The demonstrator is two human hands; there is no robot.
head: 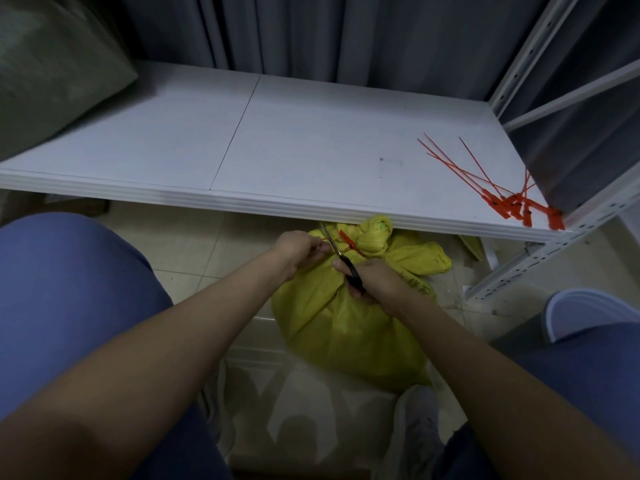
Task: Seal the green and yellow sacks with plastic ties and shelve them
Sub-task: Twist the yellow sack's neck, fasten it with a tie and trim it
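A yellow sack [349, 327] stands on the tiled floor between my knees, its neck bunched and cinched by an orange plastic tie [349, 244]. My left hand [299, 251] pinches the tie's loose tail and holds it out to the left. My right hand [372, 282] grips black-handled scissors [341, 258], whose blades cross the tail. A green sack [52, 71] lies on the white shelf [294, 143] at the far left.
Several spare orange ties [502, 192] lie at the shelf's right front corner. The shelf's front edge overhangs the sack's top. A white perforated upright [540, 261] slants at the right. My blue-clad knees flank the sack, and a grey curtain hangs behind.
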